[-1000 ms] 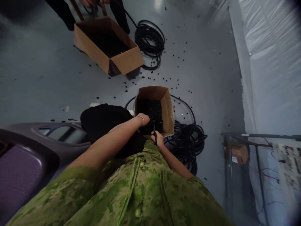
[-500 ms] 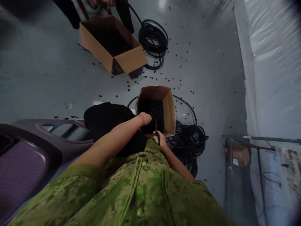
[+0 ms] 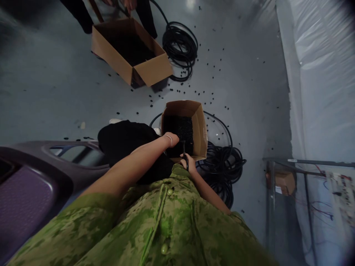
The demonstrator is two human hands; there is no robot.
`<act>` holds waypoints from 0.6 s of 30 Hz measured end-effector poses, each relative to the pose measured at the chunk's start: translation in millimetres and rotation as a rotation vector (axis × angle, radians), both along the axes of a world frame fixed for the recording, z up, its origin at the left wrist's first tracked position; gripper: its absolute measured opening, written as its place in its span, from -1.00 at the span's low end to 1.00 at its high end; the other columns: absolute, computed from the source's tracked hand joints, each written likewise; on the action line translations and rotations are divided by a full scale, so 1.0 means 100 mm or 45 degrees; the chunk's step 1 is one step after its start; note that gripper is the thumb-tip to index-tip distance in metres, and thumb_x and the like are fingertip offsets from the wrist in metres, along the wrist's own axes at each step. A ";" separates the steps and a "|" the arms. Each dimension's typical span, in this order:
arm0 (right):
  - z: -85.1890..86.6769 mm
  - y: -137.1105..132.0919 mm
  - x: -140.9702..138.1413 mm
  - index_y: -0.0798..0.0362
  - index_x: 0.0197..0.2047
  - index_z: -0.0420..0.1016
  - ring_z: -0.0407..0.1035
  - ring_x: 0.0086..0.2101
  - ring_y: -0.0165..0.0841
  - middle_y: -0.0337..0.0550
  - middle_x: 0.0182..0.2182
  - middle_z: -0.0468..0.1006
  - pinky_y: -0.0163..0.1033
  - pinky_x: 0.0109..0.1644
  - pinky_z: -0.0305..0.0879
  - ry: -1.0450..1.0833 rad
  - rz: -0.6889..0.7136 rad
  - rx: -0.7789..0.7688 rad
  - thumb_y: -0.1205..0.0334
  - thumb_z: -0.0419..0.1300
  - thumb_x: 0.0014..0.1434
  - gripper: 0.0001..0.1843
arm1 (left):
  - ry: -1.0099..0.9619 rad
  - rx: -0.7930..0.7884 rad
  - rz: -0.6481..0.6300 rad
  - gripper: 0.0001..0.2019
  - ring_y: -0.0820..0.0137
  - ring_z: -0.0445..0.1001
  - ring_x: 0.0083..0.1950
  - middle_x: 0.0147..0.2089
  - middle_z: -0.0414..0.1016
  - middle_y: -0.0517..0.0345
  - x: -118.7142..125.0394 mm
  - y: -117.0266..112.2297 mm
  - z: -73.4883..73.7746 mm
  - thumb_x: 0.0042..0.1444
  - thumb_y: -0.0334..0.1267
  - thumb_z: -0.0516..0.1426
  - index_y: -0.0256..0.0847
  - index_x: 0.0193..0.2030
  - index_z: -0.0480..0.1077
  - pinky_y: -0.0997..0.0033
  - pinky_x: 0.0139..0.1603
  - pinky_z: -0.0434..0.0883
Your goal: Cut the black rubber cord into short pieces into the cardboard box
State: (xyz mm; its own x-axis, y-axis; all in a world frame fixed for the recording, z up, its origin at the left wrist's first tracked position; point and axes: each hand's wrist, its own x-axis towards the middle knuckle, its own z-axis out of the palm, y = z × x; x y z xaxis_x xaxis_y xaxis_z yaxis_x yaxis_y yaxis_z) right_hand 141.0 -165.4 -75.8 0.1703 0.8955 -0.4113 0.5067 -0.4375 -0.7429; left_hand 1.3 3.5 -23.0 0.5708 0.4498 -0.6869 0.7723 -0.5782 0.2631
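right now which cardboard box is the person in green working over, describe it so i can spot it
On the grey floor, find the black hose coil beside the person's knee. The small box stands against it, tall, narrow, full of black bits, unlike the wide large box farther off.

Upright cardboard box [image 3: 200, 127] of black bits [image 3: 181, 129]

A small box [image 3: 198, 125] sits before the person, a cable coil [image 3: 222, 166] right of it, a larger box [image 3: 149, 70] beyond.

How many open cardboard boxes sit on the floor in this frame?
2. A small box sits just beyond the person's hands, filled with black pieces; a larger box sits farther off by a co-worker. A brownish box-like item on the right shelf is too unclear to count.
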 end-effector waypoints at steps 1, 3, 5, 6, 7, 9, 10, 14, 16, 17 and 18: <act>0.00 0.00 0.00 0.01 -0.19 0.59 0.38 -0.44 -0.41 -0.31 -0.49 0.53 -0.40 -0.31 0.23 -0.005 0.004 0.009 0.32 0.16 -0.05 -0.69 | 0.003 0.003 -0.003 -0.65 0.03 0.53 0.13 0.08 0.58 -0.27 0.00 0.00 0.00 0.11 -0.29 0.24 -0.23 0.06 0.57 0.21 0.09 0.44; 0.00 0.00 0.00 0.01 -0.19 0.58 0.40 -0.42 -0.41 -0.30 -0.47 0.54 -0.39 -0.29 0.25 -0.012 0.025 0.021 0.32 0.15 -0.04 -0.69 | 0.013 0.006 -0.013 -0.66 0.05 0.53 0.13 0.09 0.58 -0.26 0.00 0.00 0.02 0.12 -0.30 0.24 -0.22 0.06 0.57 0.23 0.09 0.44; 0.00 0.00 0.01 0.01 -0.19 0.58 0.41 -0.41 -0.40 -0.29 -0.46 0.54 -0.38 -0.27 0.26 -0.017 0.046 0.017 0.32 0.15 -0.03 -0.69 | 0.014 0.010 -0.021 -0.67 0.07 0.52 0.14 0.09 0.58 -0.24 0.00 -0.01 0.04 0.12 -0.32 0.23 -0.22 0.05 0.57 0.25 0.09 0.43; 0.00 0.00 0.01 0.01 -0.18 0.58 0.41 -0.41 -0.39 -0.28 -0.46 0.55 -0.38 -0.27 0.26 -0.017 0.051 0.012 0.31 0.15 -0.03 -0.68 | 0.011 0.013 -0.022 -0.67 0.07 0.52 0.14 0.09 0.58 -0.23 0.00 -0.01 0.04 0.12 -0.32 0.23 -0.22 0.05 0.57 0.26 0.09 0.43; 0.00 0.00 0.01 0.01 -0.17 0.58 0.41 -0.41 -0.39 -0.28 -0.45 0.55 -0.37 -0.27 0.27 -0.016 0.052 0.004 0.31 0.14 -0.03 -0.67 | 0.008 0.016 -0.022 -0.67 0.07 0.52 0.14 0.10 0.58 -0.23 -0.01 -0.01 0.05 0.13 -0.33 0.23 -0.22 0.05 0.57 0.26 0.09 0.43; -0.01 0.00 0.01 0.02 -0.15 0.58 0.41 -0.41 -0.38 -0.27 -0.44 0.55 -0.37 -0.26 0.27 -0.010 0.042 -0.006 0.32 0.14 -0.02 -0.66 | -0.004 0.017 -0.022 -0.67 0.07 0.52 0.14 0.10 0.57 -0.24 -0.01 -0.01 0.05 0.12 -0.33 0.23 -0.23 0.05 0.57 0.25 0.10 0.43; -0.01 0.00 0.00 0.02 -0.14 0.58 0.41 -0.40 -0.38 -0.27 -0.43 0.56 -0.36 -0.26 0.27 -0.011 0.034 -0.012 0.32 0.14 -0.03 -0.65 | -0.011 0.015 -0.020 -0.66 0.08 0.52 0.14 0.10 0.57 -0.24 -0.01 -0.01 0.05 0.12 -0.32 0.24 -0.22 0.05 0.57 0.25 0.10 0.42; -0.05 0.00 -0.01 0.01 -0.15 0.58 0.41 -0.40 -0.37 -0.28 -0.43 0.56 -0.36 -0.26 0.28 -0.029 0.003 -0.029 0.32 0.14 -0.06 -0.64 | -0.005 0.017 -0.034 -0.66 0.11 0.52 0.14 0.09 0.58 -0.21 -0.01 0.00 0.03 0.13 -0.28 0.22 -0.19 0.06 0.56 0.30 0.08 0.42; -0.05 0.00 0.00 0.00 -0.17 0.58 0.41 -0.40 -0.37 -0.28 -0.44 0.56 -0.36 -0.26 0.28 -0.020 -0.003 -0.009 0.32 0.14 -0.07 -0.64 | 0.017 0.034 -0.059 -0.66 0.13 0.53 0.12 0.08 0.59 -0.20 -0.01 0.00 0.03 0.15 -0.28 0.20 -0.19 0.07 0.56 0.32 0.05 0.44; -0.05 0.00 0.00 0.00 -0.17 0.58 0.41 -0.39 -0.36 -0.28 -0.44 0.56 -0.36 -0.26 0.29 -0.008 -0.004 0.006 0.31 0.14 -0.07 -0.65 | 0.024 0.045 -0.071 -0.66 0.14 0.53 0.11 0.08 0.59 -0.20 0.00 0.00 0.04 0.16 -0.27 0.19 -0.19 0.07 0.55 0.33 0.04 0.45; -0.04 0.00 0.00 0.00 -0.18 0.58 0.41 -0.39 -0.36 -0.28 -0.44 0.56 -0.36 -0.26 0.29 0.005 -0.003 0.018 0.31 0.15 -0.07 -0.65 | 0.028 0.053 -0.080 -0.66 0.14 0.54 0.10 0.08 0.59 -0.20 0.00 0.00 0.05 0.17 -0.28 0.18 -0.20 0.08 0.55 0.33 0.03 0.45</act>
State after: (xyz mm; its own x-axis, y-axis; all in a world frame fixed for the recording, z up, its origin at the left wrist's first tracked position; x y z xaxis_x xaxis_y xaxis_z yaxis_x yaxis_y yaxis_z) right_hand 141.2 -165.3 -80.0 0.1707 0.9006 -0.3996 0.5026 -0.4284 -0.7509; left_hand 1.0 3.4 -18.4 0.5840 0.4418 -0.6810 0.7393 -0.6359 0.2215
